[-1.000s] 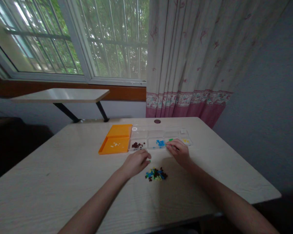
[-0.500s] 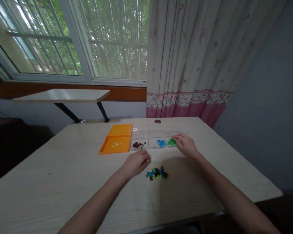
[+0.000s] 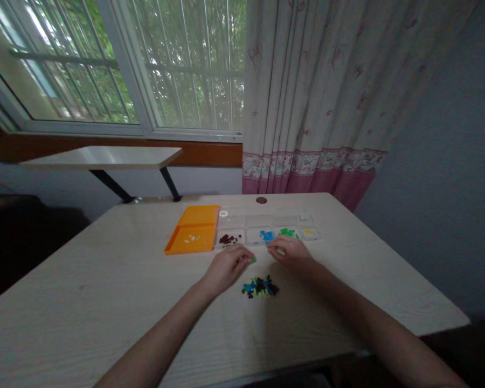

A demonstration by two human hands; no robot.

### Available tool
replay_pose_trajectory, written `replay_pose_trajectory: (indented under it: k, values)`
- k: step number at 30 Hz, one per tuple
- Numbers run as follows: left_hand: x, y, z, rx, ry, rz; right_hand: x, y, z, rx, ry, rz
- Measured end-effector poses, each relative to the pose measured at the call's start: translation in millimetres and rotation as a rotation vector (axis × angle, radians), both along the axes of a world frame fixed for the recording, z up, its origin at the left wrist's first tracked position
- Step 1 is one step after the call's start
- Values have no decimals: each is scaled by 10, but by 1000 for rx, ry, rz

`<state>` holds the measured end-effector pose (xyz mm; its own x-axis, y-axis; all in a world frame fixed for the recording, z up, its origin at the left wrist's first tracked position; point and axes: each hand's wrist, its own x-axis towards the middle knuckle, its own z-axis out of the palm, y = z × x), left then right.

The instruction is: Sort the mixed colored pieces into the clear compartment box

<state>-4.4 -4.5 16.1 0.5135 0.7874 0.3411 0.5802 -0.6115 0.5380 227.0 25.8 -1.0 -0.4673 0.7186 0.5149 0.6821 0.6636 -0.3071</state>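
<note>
One green bit (image 3: 253, 260) is pinched in the left hand (image 3: 228, 265), just above the surface (image 3: 145, 291). The right hand (image 3: 294, 251) is bent, with its fingertips by the blue bits (image 3: 267, 236); I cannot tell if it holds something. The two hands are near but apart. One pile (image 3: 261, 287) of mixed bits, too small to count, sits closer to the person. Behind the hands, one see-through tray (image 3: 258, 220) has eight boxes, two rows of four. Its front boxes hold brown bits (image 3: 227, 239), the blue ones, green ones and yellow bits (image 3: 308, 231). One orange tray (image 3: 198, 216) with two parts touches its left side. The surface's back edge is near the trays; wide room lies left and right.
</note>
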Motion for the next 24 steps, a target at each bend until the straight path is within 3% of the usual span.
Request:
replay_pose_trajectory:
  k: [2,6,18,24]
  values:
    - [16,-11,15,36,-16,23,-154,-115,-11,-2,4,62]
    - [28,-27,14,91,5,47,-313,-254,48,31,40,56]
    - [38,-39,-8,63,-29,41,-300,-215,27,103,56,88]
    - [-23,-21,-34,-38,86,-197,-141,-76,104,224,159,25]
